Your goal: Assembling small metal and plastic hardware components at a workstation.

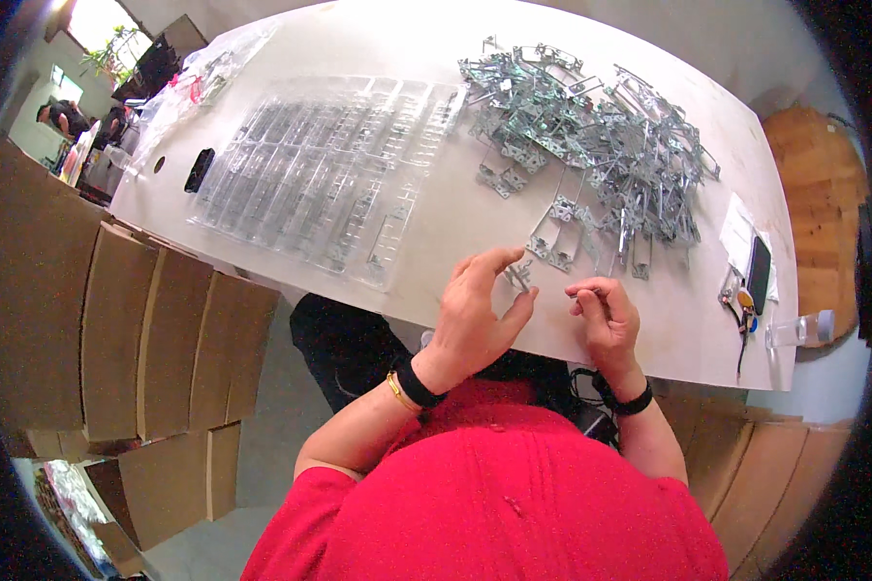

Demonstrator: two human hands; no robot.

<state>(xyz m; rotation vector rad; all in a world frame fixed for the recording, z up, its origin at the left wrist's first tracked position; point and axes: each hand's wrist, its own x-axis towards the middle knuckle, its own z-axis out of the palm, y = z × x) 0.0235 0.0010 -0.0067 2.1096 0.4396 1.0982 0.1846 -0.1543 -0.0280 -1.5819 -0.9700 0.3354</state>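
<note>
Close to the table's near edge, my left hand [477, 308] curls its thumb and fingers around a small grey metal bracket [518, 277]. Just to the right is my right hand [607, 321], its thumb and fingertips pinched together; whatever they hold is too small to make out. Beyond both hands, a wire-and-plate metal assembly [558, 232] lies at the near side of a large tangled heap of similar metal parts [591, 126]. Left of the hands rests a clear plastic tray [310, 184] with long divided compartments, several holding small parts.
At the right of the white table [436, 228] lie a dark phone [761, 269], keys [743, 298] and a clear bottle on its side [799, 330]. A black oval fitting [200, 170] and plastic bags [203, 87] are at the left. Cardboard boxes [170, 334] stand beside the table.
</note>
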